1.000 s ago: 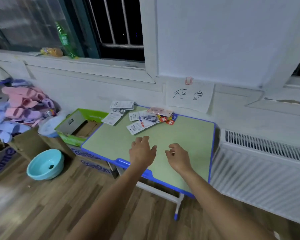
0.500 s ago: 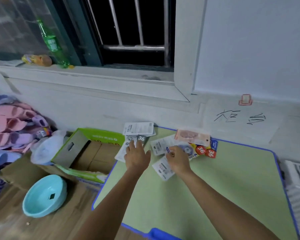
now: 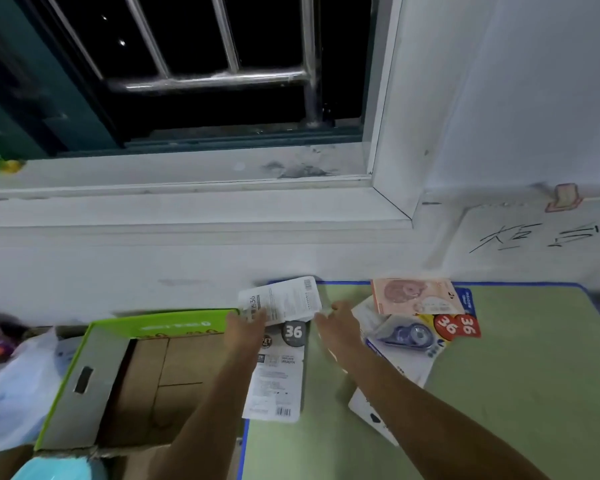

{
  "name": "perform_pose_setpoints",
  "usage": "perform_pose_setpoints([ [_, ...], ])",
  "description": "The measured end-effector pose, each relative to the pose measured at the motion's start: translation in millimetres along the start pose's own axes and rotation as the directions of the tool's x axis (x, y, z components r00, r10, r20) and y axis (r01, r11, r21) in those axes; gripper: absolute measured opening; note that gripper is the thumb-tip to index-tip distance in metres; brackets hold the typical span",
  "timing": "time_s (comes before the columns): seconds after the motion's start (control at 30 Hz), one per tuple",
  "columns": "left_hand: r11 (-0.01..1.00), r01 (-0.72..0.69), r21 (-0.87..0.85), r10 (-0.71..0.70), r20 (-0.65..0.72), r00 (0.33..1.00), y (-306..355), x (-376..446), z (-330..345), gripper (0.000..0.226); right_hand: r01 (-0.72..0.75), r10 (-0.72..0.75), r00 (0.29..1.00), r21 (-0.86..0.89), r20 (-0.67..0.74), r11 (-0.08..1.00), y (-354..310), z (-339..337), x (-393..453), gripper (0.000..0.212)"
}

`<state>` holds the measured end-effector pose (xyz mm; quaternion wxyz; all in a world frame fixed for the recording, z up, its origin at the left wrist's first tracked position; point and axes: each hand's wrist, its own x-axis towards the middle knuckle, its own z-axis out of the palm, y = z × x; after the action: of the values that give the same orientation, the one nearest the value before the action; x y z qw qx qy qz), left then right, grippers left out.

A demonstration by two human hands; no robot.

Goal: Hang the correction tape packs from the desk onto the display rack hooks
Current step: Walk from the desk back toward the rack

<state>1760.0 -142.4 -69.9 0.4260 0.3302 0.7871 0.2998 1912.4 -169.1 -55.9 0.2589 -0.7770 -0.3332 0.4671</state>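
Head view: both hands reach to the far left corner of the green desk [image 3: 499, 393], where the correction tape packs lie scattered along the far edge. The left hand [image 3: 245, 329] touches the near left end of a white pack [image 3: 284, 301] that lies back side up at the corner, its long axis running roughly along the far edge, slightly tilted; whether the fingers pinch it I cannot tell. The right hand [image 3: 338, 322] is just right of that pack, fingers loosely spread and holding nothing. Under them a grey pack marked 36 [image 3: 281, 372] lies along the left edge, long axis pointing from near to far. Right of the hands, a blue-and-yellow pack [image 3: 406, 336] shows its dispenser face up, partly covered by a pink pack [image 3: 414, 296] at the far edge. An open green cardboard box [image 3: 84, 375] stands just left of the desk
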Motion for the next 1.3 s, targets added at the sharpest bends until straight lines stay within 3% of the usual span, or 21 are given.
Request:
perform_pose_setpoints([
  [0.23, 0.942, -0.317, -0.109, 0.311, -0.069, 0.948, 3, -32, 18, 0.027, -0.032, 0.052, 0.993, 0.19, -0.101, 0.981, 4, -11, 9, 0.029],
  [0.33, 0.879, -0.471, -0.078, 0.469, -0.036, 0.882, 7, -56, 26, 0.03, -0.104, 0.136, 0.988, 0.343, -0.071, 0.934, -1, -25, 8, 0.053],
  [0.4, 0.829, -0.559, -0.033, 0.559, 0.018, 0.829, 9, -71, 33, 0.026, -0.2, 0.217, 0.976, 0.516, 0.027, 0.833, -6, -38, 1, 0.071],
  [0.47, 0.737, -0.675, 0.033, 0.672, 0.075, 0.737, 8, -85, 40, 0.023, -0.26, 0.204, 0.965, 0.667, 0.162, 0.699, -6, -53, -5, 0.071],
  [0.57, 0.509, -0.859, 0.053, 0.846, 0.155, 0.51, 10, -109, 49, 0.029, -0.263, 0.083, 0.961, 0.779, 0.263, 0.57, 6, -74, -12, 0.054],
  [0.63, 0.388, -0.92, 0.058, 0.889, 0.239, 0.39, 12, -118, 54, 0.024, -0.219, 0.063, 0.973, 0.796, 0.223, 0.564, 18, -86, -16, 0.039],
  [0.73, 0.279, -0.959, 0.045, 0.884, 0.377, 0.275, 11, -122, 59, 0.028, -0.222, 0.027, 0.97, 0.842, 0.24, 0.492, 37, -106, -25, 0.032],
  [0.8, 0.241, -0.97, -0.045, 0.867, 0.46, 0.194, 14, -127, 62, 0.031, -0.173, -0.02, 0.978, 0.868, 0.206, 0.465, 50, -121, -32, 0.031],
  [0.87, 0.254, -0.954, -0.161, 0.853, 0.502, 0.142, 22, -134, 66, 0.032, -0.052, -0.033, 0.996, 0.878, 0.077, 0.476, 62, -137, -38, 0.033],
  [0.93, 0.341, -0.914, -0.219, 0.844, 0.5, 0.194, 30, -145, 74, 0.032, 0.03, -0.026, 0.999, 0.873, -0.02, 0.486, 73, -154, -47, 0.031],
  [1.03, 0.484, -0.859, -0.169, 0.809, 0.462, 0.364, 43, -164, 95, 0.028, 0.116, -0.037, 0.993, 0.865, -0.112, 0.489, 90, -180, -65, 0.03],
  [1.1, 0.587, -0.799, -0.129, 0.718, 0.538, 0.441, 50, -177, 113, 0.023, 0.182, -0.06, 0.983, 0.851, -0.175, 0.492, 103, -198, -79, 0.029],
  [1.2, 0.669, -0.738, -0.086, 0.568, 0.701, 0.432, 53, -206, 139, 0.024, 0.29, -0.086, 0.953, 0.796, -0.29, 0.531, 121, -223, -102, 0.026],
  [1.3, 0.741, -0.652, -0.16, 0.513, 0.762, 0.395, 46, -243, 159, 0.018, 0.353, -0.061, 0.922, 0.766, -0.383, 0.537, 143, -247, -131, 0.023],
])
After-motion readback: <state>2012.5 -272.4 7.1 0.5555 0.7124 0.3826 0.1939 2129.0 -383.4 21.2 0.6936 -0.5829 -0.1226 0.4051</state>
